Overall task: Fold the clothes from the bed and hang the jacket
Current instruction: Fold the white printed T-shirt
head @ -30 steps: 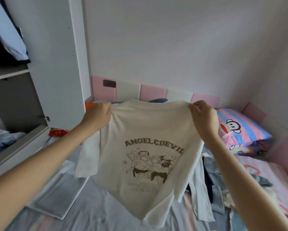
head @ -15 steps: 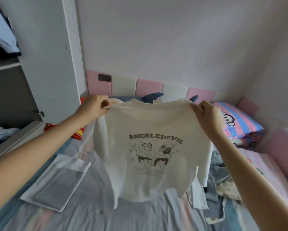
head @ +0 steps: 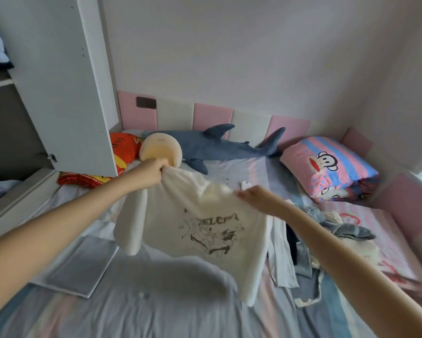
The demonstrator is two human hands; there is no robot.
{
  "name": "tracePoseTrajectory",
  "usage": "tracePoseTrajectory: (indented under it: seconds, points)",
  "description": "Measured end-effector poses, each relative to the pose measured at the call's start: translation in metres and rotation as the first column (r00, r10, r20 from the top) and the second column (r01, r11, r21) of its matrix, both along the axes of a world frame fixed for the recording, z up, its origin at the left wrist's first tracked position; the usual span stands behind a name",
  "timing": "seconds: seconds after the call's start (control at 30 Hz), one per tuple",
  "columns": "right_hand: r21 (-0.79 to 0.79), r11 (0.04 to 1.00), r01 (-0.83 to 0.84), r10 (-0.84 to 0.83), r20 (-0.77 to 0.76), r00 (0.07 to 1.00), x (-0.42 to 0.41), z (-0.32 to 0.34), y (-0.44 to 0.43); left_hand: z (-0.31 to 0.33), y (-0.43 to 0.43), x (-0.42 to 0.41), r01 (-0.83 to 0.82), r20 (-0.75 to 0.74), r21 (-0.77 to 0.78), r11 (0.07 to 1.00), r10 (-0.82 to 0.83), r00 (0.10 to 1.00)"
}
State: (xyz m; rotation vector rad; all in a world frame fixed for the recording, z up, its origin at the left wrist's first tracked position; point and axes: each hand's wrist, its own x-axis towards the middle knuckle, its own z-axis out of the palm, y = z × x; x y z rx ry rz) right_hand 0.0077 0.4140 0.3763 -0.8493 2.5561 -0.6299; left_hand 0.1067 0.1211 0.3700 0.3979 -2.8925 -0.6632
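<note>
The left hand (head: 149, 176) is a closed fist round one shoulder of the white T-shirt (head: 200, 230), bunching the cloth tight. The right hand (head: 260, 199) is at the other shoulder, lower than the left. It is smeared by motion, its fingers meeting the shirt's top edge, and whether they pinch it I cannot tell.

The shirt hangs between the two hands and below them, print side toward the camera, crumpled and slanting down to the right, its hem above the bed (head: 156, 308) and casting a shadow on the sheet. One sleeve droops under the left wrist.

Under the left forearm lies a folded grey garment (head: 80, 264), flat on the sheet. Just beyond the left hand sits a round cream cushion (head: 160, 148), with a red cushion (head: 124, 147) to its left and a blue shark (head: 214, 148) stretched along the padded wall behind both hands. Left of that hand stands an open wardrobe door (head: 66, 81).

Past the right hand is a pink striped pillow (head: 327, 164). Beside and beneath the right forearm lies a heap of unfolded clothes (head: 336, 230) in blues, greys and white.
</note>
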Motion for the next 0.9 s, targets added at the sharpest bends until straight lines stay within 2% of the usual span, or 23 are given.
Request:
tracePoseTrajectory:
  seconds: [0.03, 0.07, 0.1, 0.17, 0.27, 0.33, 0.4, 0.47, 0.53, 0.6, 0.67, 0.73, 0.8, 0.83, 0.9]
  points:
    - [0.203, 0.96, -0.191, 0.177, 0.087, 0.98, 0.008, -0.008, -0.004, -0.007, 0.007, -0.001, 0.031, 0.083, 0.026, 0.999, -0.033, 0.996]
    - [0.321, 0.88, -0.349, 0.309, 0.171, 0.936, 0.016, -0.018, -0.005, -0.013, 0.017, 0.001, 0.067, 0.146, 0.064, 0.996, -0.075, 0.986]
    - [0.375, 0.818, -0.437, 0.377, 0.224, 0.899, 0.02, -0.022, -0.006, -0.012, 0.025, 0.004, 0.109, 0.183, 0.112, 0.988, -0.128, 0.975]
    - [0.433, 0.752, -0.496, 0.424, 0.257, 0.868, 0.018, -0.019, -0.001, 0.006, 0.037, 0.014, 0.193, 0.237, 0.228, 0.954, -0.247, 0.94]
    - [0.557, 0.645, -0.524, 0.383, 0.358, 0.852, -0.007, -0.009, 0.012, 0.043, 0.038, 0.034, 0.284, 0.265, 0.325, 0.902, -0.375, 0.889]
    - [0.611, 0.622, -0.49, 0.31, 0.383, 0.87, -0.031, -0.013, 0.022, 0.055, 0.036, 0.038, 0.34, 0.323, 0.308, 0.889, -0.434, 0.841]
    - [0.646, 0.665, -0.376, 0.233, 0.299, 0.925, -0.052, -0.022, 0.031, 0.05, 0.032, 0.03, 0.367, 0.385, 0.209, 0.906, -0.421, 0.821]
    - [0.65, 0.734, -0.198, 0.172, 0.104, 0.98, -0.072, -0.031, 0.039, 0.033, 0.019, 0.017, 0.327, 0.376, 0.131, 0.936, -0.352, 0.857]
    - [0.567, 0.824, -0.008, 0.08, -0.102, 0.992, -0.09, -0.037, 0.045, 0.012, -0.003, 0.002, 0.224, 0.256, 0.093, 0.97, -0.241, 0.936]
    - [0.364, 0.919, 0.152, -0.066, -0.24, 0.969, -0.104, -0.041, 0.046, -0.001, -0.022, -0.012, 0.056, 0.09, 0.121, 0.991, -0.067, 0.994]
    - [0.14, 0.946, 0.292, -0.227, -0.355, 0.907, -0.115, -0.035, 0.037, 0.0, -0.034, -0.03, -0.09, -0.024, 0.185, 0.979, 0.096, 0.995]
    - [-0.029, 0.916, 0.4, -0.369, -0.451, 0.813, -0.126, -0.018, 0.021, 0.014, -0.046, -0.051, -0.152, -0.076, 0.154, 0.976, 0.165, 0.983]
    - [-0.202, 0.853, 0.481, -0.516, -0.469, 0.717, -0.143, 0.015, 0.003, 0.048, -0.057, -0.07, -0.211, -0.174, 0.098, 0.972, 0.226, 0.959]
    - [-0.304, 0.81, 0.501, -0.586, -0.426, 0.69, -0.151, 0.036, -0.004, 0.067, -0.062, -0.078, -0.239, -0.238, 0.084, 0.967, 0.253, 0.938]
    - [-0.53, 0.675, 0.513, -0.699, -0.236, 0.675, -0.17, 0.077, -0.014, 0.102, -0.069, -0.093, -0.288, -0.396, 0.059, 0.956, 0.287, 0.872]
